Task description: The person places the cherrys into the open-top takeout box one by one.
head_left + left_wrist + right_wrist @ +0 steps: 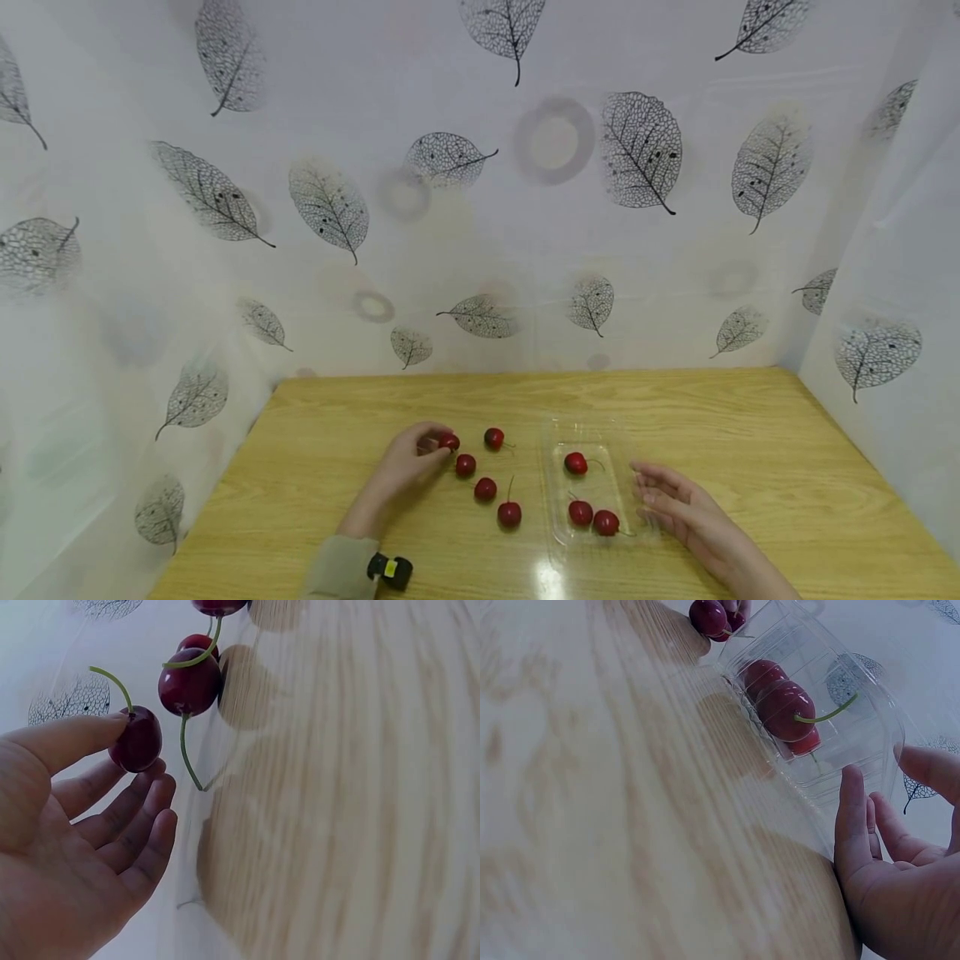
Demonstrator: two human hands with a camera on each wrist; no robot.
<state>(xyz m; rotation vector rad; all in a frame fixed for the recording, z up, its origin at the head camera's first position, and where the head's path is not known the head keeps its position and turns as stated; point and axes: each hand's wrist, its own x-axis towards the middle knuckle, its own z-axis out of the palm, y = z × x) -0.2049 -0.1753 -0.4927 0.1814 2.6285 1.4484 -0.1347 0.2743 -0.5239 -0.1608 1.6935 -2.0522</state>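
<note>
My left hand pinches a dark red cherry between thumb and fingertips, its green stem sticking up. Several more cherries lie loose on the table to the right of that hand, some with stems showing. A clear plastic container stands right of them with three cherries inside, one toward the back and two near the front. Beside the container's right wall is my right hand; its fingers are relaxed, with thumb tip and fingertips right at the plastic in the right wrist view.
Everything stands on a wood-grain table. A pale sheet printed with dark leaves rises behind the table and along both sides. A black band with a small device is on the left wrist.
</note>
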